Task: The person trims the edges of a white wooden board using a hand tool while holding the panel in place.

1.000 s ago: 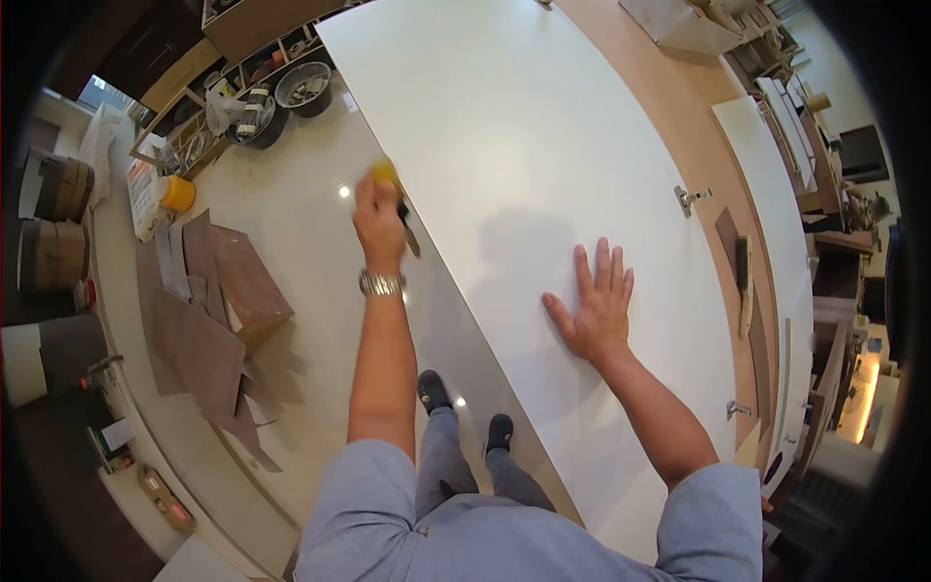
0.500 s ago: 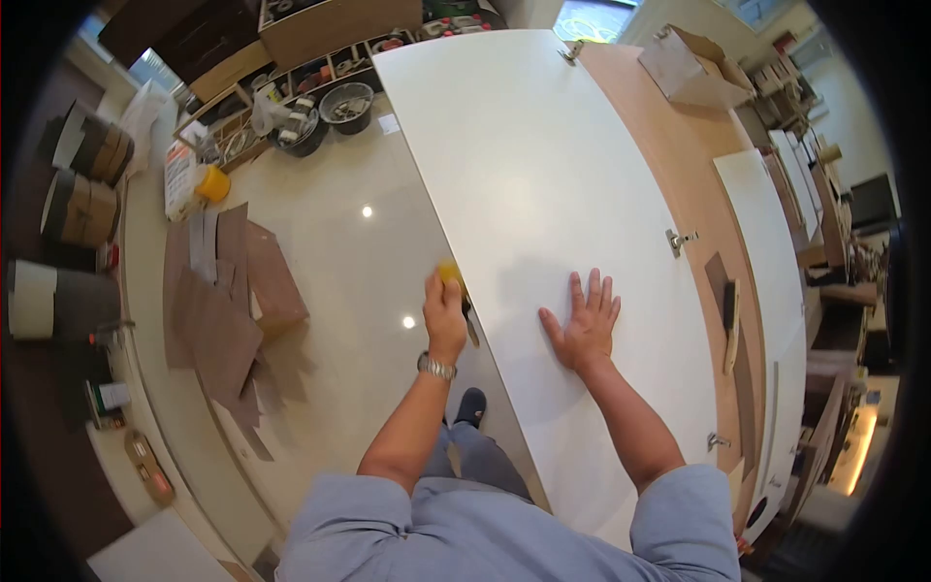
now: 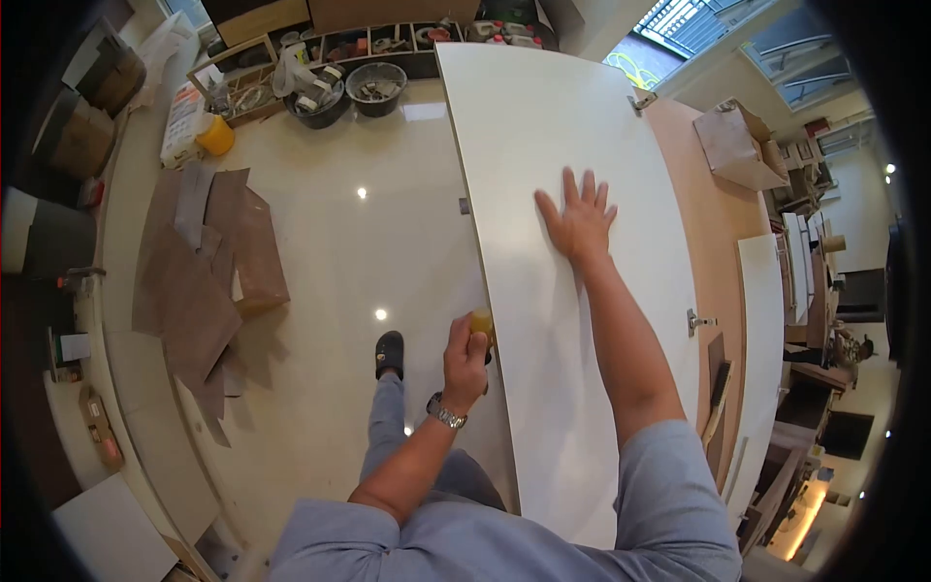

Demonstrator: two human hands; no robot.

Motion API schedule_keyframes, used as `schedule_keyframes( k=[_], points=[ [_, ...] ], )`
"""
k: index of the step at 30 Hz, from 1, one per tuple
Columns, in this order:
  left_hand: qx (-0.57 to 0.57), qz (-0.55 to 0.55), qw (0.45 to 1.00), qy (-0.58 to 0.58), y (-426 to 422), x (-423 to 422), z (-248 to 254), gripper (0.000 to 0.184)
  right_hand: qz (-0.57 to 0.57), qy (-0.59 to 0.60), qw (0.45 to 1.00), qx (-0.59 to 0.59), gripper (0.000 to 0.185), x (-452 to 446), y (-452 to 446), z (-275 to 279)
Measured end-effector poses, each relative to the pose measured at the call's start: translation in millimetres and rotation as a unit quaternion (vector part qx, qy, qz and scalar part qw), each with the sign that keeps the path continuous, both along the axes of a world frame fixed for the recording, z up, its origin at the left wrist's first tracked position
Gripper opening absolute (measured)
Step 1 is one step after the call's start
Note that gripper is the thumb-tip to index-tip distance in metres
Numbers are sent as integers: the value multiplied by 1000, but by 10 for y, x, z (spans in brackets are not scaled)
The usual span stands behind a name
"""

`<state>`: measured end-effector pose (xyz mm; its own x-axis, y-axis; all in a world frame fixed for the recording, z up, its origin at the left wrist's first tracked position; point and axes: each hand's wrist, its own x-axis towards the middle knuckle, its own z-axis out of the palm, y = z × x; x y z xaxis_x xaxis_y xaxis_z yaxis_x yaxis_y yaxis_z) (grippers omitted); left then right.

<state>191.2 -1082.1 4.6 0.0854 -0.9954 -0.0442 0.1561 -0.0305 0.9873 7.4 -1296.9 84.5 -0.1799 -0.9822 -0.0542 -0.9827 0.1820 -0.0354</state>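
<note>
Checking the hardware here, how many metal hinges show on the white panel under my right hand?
2 on the white panel: one hinge near its far right corner, another along the right edge, nearer you. Your right sleeve may hide more.

Counter [image 3: 718, 247]: wood-toned top, visible as a strip along the far side of a large white panel [image 3: 548, 116] lying flat on it. Toward its far end we see an open box [image 3: 729, 150]; lower down, a narrow brown strip [image 3: 715, 352] with a brush [image 3: 717, 412] beside or on it, we can't tell which. Floor [image 3: 325, 233]: pale, glossy. On it we note brown sheets [image 3: 194, 315], overlapping, and two dark basins [image 3: 376, 109] side by side.
</note>
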Motion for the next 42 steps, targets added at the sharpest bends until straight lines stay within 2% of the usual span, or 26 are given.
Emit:
schedule_keyframes(
  k=[2, 6, 12, 14, 18, 20, 21, 23, 27, 28, 30, 31, 36, 40, 42],
  points=[
    [21, -6, 1000, 18, -346, 71, -6, 39, -8, 0, 1000, -6, 87, 85, -450, -21],
    [-34, 15, 999, 3, -1063, 194, -40, 37, -27, 4, 1000, -11, 88, 285, -871, -11],
    [-41, 47, 998, 21, -2401, 363, 14, 29, -23, 1, 1000, -4, 90, 299, -878, 3],
    [-77, 83, 993, 20, -2878, 375, -48, 29, -19, 2, 1000, -4, 90, 287, -882, -12],
    [-103, 109, 988, -27, -3797, 500, -42, 30, -17, -4, 1000, 3, 90, 265, -890, -15],
    [-122, 125, 984, 22, -3962, 479, -60, 29, -17, -3, 1000, 5, 90, 269, -885, -1],
    [-133, 132, 981, 45, -3986, 476, -48, 29, -17, -5, 1000, 4, 90, 270, -886, 8],
    [-75, 81, 994, 4, -3666, 506, -59, 28, -20, -1, 1000, -1, 90, 268, -880, 6],
    [-25, 18, 998, -51, -2296, 424, -76, 25, -19, -1, 1000, -17, 90, 260, -873, -26],
    [-28, 38, 998, -51, -1903, 334, -5, 25, -18, 0, 1000, -23, 90, 256, -859, -44],
    [33, -10, 999, -34, -1150, 279, -11, 37, -12, 5, 999, -35, 90, 239, -854, -63],
    [8, -28, 1000, -6, -921, 258, 14, 41, -15, 2, 999, -32, 90, 236, -851, -56],
    [32, 0, 999, 19, -968, 204, -128, 34, -15, 14, 999, -29, 89, 237, -852, -65],
    [21, 52, 993, 103, -1813, 204, -336, 28, -21, 15, 1000, -17, 89, 267, -848, -52],
    [-5, 71, 997, 5, -2318, 279, -122, 31, -21, 15, 1000, -11, 89, 269, -850, -25]
  ],
)
